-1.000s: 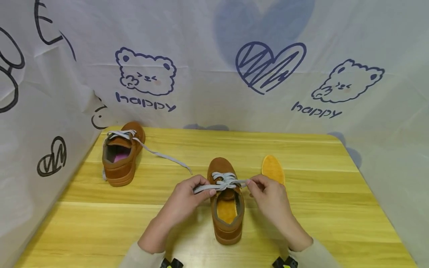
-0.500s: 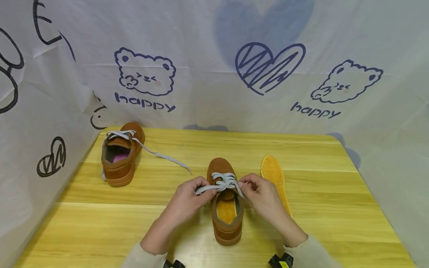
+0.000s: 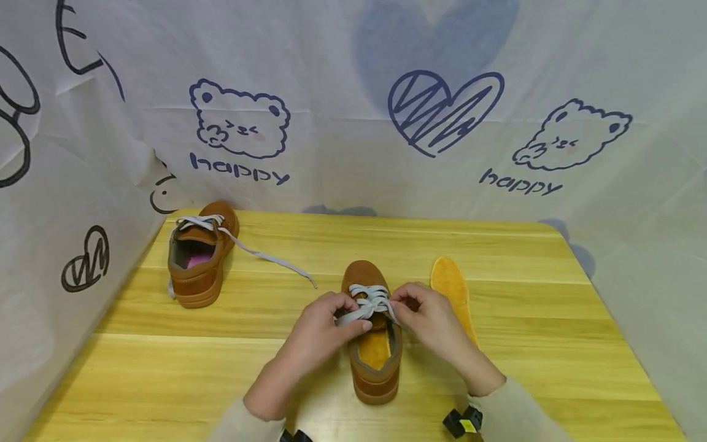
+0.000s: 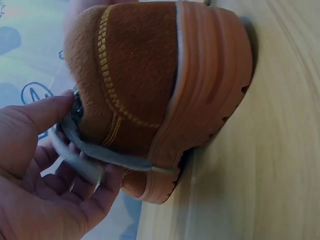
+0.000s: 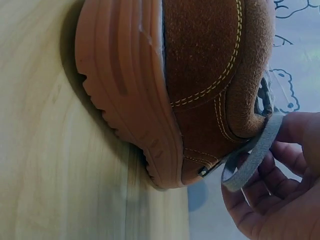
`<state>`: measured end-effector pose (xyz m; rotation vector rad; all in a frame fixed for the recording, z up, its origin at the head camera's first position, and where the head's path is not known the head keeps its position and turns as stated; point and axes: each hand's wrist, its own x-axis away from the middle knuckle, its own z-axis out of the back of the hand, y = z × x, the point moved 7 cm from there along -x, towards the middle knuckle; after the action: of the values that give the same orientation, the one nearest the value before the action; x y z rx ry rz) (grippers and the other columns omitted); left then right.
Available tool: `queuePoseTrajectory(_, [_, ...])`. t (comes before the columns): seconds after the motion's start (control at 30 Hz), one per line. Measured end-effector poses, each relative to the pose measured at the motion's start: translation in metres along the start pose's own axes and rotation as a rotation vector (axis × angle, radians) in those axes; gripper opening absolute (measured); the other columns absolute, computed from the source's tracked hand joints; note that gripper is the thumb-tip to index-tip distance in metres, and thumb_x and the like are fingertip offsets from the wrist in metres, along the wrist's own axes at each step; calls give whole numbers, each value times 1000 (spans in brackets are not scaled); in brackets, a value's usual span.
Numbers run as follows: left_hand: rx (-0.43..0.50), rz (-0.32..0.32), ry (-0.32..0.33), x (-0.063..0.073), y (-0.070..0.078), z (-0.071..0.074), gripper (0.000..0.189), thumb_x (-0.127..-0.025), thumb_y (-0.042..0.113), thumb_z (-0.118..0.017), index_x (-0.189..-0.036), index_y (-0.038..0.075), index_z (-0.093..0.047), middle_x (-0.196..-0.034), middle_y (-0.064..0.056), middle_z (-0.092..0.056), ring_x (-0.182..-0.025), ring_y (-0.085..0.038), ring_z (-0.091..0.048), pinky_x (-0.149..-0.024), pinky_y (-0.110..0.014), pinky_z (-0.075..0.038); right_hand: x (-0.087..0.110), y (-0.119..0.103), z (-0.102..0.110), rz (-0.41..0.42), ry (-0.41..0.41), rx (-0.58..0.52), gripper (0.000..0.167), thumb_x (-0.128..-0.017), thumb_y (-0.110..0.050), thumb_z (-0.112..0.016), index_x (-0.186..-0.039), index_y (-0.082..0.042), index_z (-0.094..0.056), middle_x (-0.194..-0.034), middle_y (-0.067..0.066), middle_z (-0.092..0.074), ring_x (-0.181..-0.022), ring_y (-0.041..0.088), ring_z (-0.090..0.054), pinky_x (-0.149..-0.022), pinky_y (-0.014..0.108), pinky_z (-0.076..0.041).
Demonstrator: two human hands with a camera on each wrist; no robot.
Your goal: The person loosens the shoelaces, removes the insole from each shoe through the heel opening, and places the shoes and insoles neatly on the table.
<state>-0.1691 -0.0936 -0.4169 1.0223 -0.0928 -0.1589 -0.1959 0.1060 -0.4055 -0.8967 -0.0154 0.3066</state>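
Note:
A brown suede lace-up shoe (image 3: pixel 375 388) stands on the table, toe pointing away, with an orange insole (image 3: pixel 374 348) inside. Its pale grey shoelace (image 3: pixel 370 296) is crossed over the tongue. My left hand (image 3: pixel 323 328) holds one lace end close against the shoe's left side; in the left wrist view that lace (image 4: pixel 107 155) loops past the fingers, its tip hanging by the sole. On the other side my right hand (image 3: pixel 428 316) pinches the other end at the eyelets. The right wrist view shows this lace (image 5: pixel 252 155) bent in a loop over the fingers.
A second brown shoe (image 3: pixel 200 285) with a pink inside stands at the back left, one lace (image 3: pixel 270 261) trailing across the wooden table (image 3: pixel 530 319). A loose orange insole (image 3: pixel 450 282) lies right of the right hand. White printed cloth (image 3: pixel 342 147) hangs behind.
My right hand has moved left, up to the shoe, and its lace end has gone from stretched to slack. The left hand has come right, closer over the laces.

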Motion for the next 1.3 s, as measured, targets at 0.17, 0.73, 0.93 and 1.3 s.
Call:
queuePoseTrajectory(0.17, [-107, -24, 23, -1, 1, -4, 18, -91, 25, -83, -94, 20, -65, -92, 3, -59, -79, -15, -53, -68, -29, -43, 1, 0, 1, -1, 12, 3, 5, -103, -15, -67, -100, -18, -70, -91, -5, -69, -86, 14, -63, -78, 32, -54])
queuePoseTrajectory(0.73, [-124, -31, 16, -1, 0, -5, 18, -92, 24, -82, -94, 20, -64, -87, 4, -59, -74, -13, -52, -63, -26, -41, -5, -16, -3, 129, -121, 64, 24, -106, -16, -64, -126, -22, -77, -109, -1, -74, -86, 12, -62, -68, 27, -49])
queuePoseTrajectory(0.93, [-150, -52, 12, -3, 2, -6, 23, -92, 27, -83, -94, 19, -62, -89, 4, -60, -76, -13, -53, -64, -25, -41, -6, -19, -12, 137, -220, 83, 4, -104, -15, -68, -105, -16, -72, -105, -3, -62, -93, 13, -58, -80, 29, -50])
queuePoseTrajectory(1.3, [-101, -11, -6, -2, -5, -6, 23, -93, 30, -82, -90, 19, -62, -85, 4, -62, -73, -13, -54, -63, -26, -42, -6, -16, -2, 123, -180, 13, 3, -106, -22, -65, -103, -21, -66, -110, -6, -65, -108, 18, -64, -92, 42, -51])
